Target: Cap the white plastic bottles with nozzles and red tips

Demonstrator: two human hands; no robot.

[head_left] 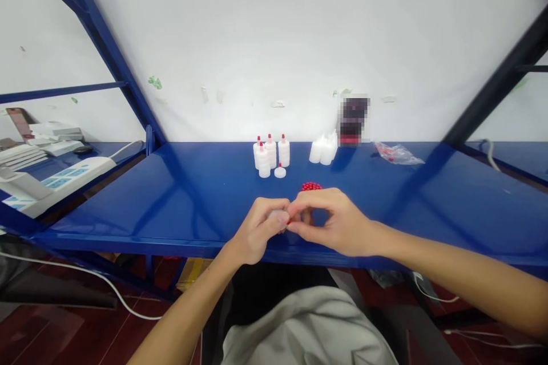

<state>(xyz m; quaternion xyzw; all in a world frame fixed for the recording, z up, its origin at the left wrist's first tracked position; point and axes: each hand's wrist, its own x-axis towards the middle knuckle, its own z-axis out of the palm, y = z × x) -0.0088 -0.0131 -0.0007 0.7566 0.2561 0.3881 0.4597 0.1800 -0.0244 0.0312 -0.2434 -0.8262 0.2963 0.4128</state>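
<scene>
1. Held a white cap in the left hand, mostly covered by thumb and fingers; pinched a small red tip between thumb and forefinger of the right hand.
2. Found the red tip at right of the white cap, over the near side of the blue table. Could not tell whether touching, nor see its long axis.
3. Noted the red pile just beyond the right hand, thus nearer to right than to left.
4. Counted one white cap and one red tip in hands; farther away, four red-tipped white stacks, one lone red-tipped cap beside them, and one plastic bag at far right.
5. Could not count exactly the untipped white pieces, overlapping, nor the red pile, partly hidden.
</scene>
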